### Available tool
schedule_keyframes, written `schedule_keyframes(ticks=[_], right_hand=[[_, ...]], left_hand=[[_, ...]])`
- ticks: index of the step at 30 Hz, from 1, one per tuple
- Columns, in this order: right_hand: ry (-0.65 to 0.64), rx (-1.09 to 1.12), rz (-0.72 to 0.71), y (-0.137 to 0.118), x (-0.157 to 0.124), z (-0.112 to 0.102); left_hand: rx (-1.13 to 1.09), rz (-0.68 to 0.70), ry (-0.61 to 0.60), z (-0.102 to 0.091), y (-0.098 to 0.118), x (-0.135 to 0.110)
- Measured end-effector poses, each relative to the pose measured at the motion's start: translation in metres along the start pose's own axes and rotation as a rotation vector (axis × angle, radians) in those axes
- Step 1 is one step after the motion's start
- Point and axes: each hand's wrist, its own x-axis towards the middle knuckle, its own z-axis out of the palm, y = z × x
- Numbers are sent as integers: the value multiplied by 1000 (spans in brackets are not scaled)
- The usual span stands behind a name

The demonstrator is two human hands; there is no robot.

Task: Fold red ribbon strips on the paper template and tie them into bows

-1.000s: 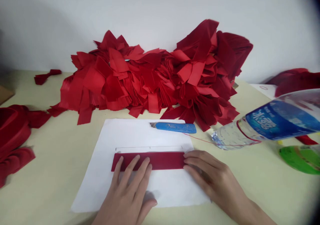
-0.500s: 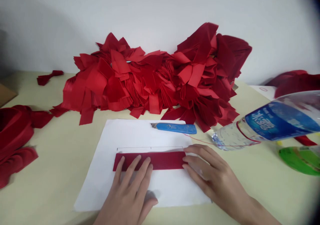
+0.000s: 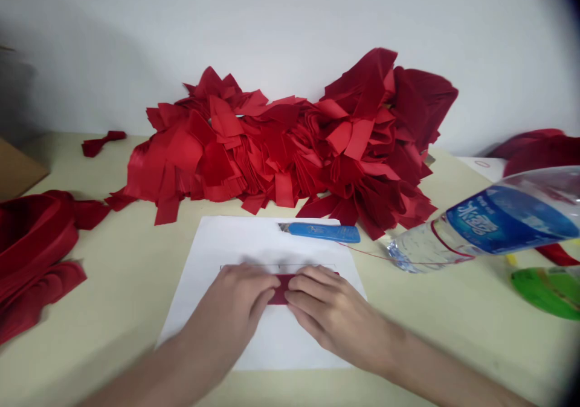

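A dark red fabric strip [image 3: 281, 290] lies on a white paper sheet [image 3: 212, 238], mostly hidden under my hands. My left hand [image 3: 226, 310] and my right hand [image 3: 326, 316] meet over it, fingertips almost touching, and both hold it down. Only a short middle stretch and a sliver at its right end show. Its ends are hidden, so I cannot tell whether it is folded. Thin pencil lines on the paper run just above my fingers. A blue box cutter [image 3: 324, 232] rests near the paper's far edge, beyond both hands.
A large heap of cut red fabric strips [image 3: 281, 153] stands against the wall. A dark red fabric bundle [image 3: 31, 250] lies at left. A clear water bottle [image 3: 498, 223] lies at right, above a green object [image 3: 548, 292]. A thin red thread [image 3: 367, 254] crosses the table.
My hands have slid together from the strip's two ends to its middle, now covering most of it. The strip no longer shows at full length. The view has tilted slightly.
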Motion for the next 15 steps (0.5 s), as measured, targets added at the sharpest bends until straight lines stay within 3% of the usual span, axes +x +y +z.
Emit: schedule_keyframes(ticks=[5, 15], right_hand=[[0, -57, -18, -1, 1, 0], [-22, -30, -7, -2, -2, -4]], left_hand=[[46, -25, 6, -8, 1, 26], [38, 8, -125, -4, -10, 41]])
